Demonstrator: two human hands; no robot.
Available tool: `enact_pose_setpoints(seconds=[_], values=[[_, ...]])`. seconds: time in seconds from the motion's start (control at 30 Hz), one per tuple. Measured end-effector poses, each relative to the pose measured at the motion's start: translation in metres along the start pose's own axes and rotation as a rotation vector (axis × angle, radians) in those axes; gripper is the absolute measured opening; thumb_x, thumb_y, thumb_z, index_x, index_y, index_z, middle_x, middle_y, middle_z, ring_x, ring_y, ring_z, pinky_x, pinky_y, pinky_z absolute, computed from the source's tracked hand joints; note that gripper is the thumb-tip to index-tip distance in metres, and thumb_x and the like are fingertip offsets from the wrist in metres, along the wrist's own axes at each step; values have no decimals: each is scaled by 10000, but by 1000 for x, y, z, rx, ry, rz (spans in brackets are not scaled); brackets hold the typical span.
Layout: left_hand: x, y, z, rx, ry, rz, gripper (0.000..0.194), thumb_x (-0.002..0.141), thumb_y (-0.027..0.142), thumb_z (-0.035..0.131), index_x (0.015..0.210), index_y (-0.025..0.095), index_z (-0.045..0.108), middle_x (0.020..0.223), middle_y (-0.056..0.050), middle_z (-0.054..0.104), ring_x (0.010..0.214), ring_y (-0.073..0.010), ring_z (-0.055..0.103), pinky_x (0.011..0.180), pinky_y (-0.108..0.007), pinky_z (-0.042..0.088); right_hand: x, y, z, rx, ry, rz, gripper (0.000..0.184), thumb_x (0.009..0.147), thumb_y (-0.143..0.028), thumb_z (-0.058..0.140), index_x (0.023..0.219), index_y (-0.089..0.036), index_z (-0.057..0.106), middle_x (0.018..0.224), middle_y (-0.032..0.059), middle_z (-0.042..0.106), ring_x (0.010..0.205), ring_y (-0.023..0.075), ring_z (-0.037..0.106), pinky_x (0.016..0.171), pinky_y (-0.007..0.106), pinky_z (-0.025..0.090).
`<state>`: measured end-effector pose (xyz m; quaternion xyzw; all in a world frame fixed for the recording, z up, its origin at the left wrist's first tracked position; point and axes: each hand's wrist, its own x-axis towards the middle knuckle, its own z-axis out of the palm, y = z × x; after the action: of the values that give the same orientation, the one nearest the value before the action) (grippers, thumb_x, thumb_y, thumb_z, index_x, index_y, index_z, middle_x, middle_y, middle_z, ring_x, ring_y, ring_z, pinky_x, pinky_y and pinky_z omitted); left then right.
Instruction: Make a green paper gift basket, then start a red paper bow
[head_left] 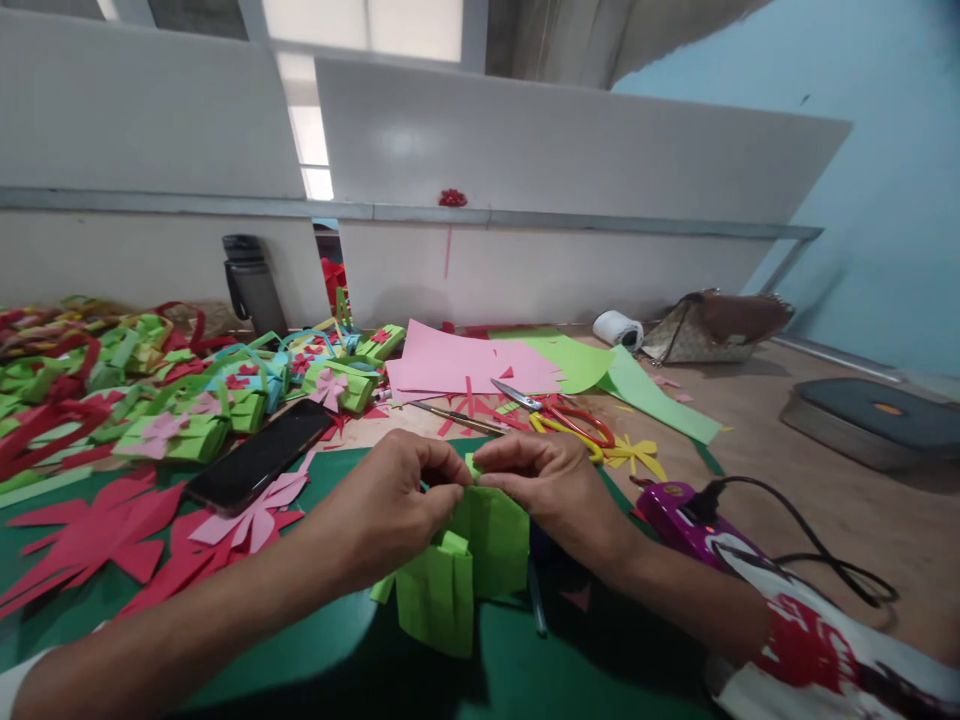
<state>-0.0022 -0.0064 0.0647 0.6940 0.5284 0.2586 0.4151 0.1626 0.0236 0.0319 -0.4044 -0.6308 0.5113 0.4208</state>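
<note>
Both hands meet in the middle, over a green mat [322, 650]. They hold up a folded light-green paper piece [491, 535], which looks like a small paper bag with pleated sides. My left hand [405, 490] pinches its top edge between thumb and fingers. Facing it, my right hand [536, 475] pinches a small green paper bit at the same edge, the fingertips almost touching. A lower pleated flap [435, 595] hangs toward me. Part of the top fold is hidden behind the fingers. A thin pen-like stick [537, 600] lies on the mat just right of the paper.
Scissors with red and yellow handles [574, 425] lie beyond my right hand, near pink sheets [465, 360]. A phone [259, 455], red paper flowers [97, 535] and finished green paper bags [172, 430] crowd the left. At right are a purple power device [682, 520] and a flat case [877, 420].
</note>
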Motion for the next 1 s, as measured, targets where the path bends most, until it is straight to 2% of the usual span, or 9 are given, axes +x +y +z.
enact_pose_setpoints(seconds=[0.13, 0.23, 0.43, 0.53, 0.73, 1.0], values=[[0, 0, 0, -43, -21, -44, 163, 715, 170, 477, 704, 112, 629, 511, 51, 426, 438, -53, 298, 403, -175, 224, -1, -1, -1, -58, -17, -21, 86, 642, -221, 708, 725, -197, 711, 701, -4, 700, 618, 121, 602, 580, 240, 486], [-1, 1, 1, -45, -16, -58, 167, 714, 175, 472, 702, 114, 627, 506, 49, 426, 439, -56, 309, 406, -180, 229, 0, -3, -3, -72, -8, 14, 49, 679, -204, 676, 720, -182, 692, 670, -18, 670, 588, 90, 563, 563, 211, 453], [-1, 2, 2, -31, -12, -77, 145, 706, 166, 480, 666, 114, 609, 488, 59, 396, 434, -50, 292, 397, -177, 217, 2, -6, -1, 20, -30, 127, 121, 634, -179, 699, 726, -169, 621, 647, -42, 608, 563, 68, 517, 535, 197, 406], [-1, 2, 3, -46, -2, -73, 125, 705, 149, 474, 680, 121, 593, 484, 65, 401, 426, -49, 303, 386, -168, 222, 2, -7, 0, 59, -21, 94, 155, 607, -159, 711, 722, -166, 606, 646, -49, 595, 577, 65, 521, 552, 193, 407], [0, -1, 5, -61, 20, -33, 113, 688, 98, 445, 651, 143, 542, 495, 72, 396, 433, -47, 315, 384, -153, 242, -2, -19, -9, 52, 78, -14, 171, 596, -144, 714, 724, -176, 606, 654, -52, 604, 591, 65, 541, 557, 176, 432], [3, -6, 5, -95, -8, -71, 108, 702, 145, 454, 664, 139, 555, 504, 61, 412, 440, -54, 327, 384, -164, 242, -20, -30, -2, -264, 122, -163, 93, 658, -117, 653, 679, -191, 600, 624, -45, 606, 567, 81, 561, 517, 172, 452]])
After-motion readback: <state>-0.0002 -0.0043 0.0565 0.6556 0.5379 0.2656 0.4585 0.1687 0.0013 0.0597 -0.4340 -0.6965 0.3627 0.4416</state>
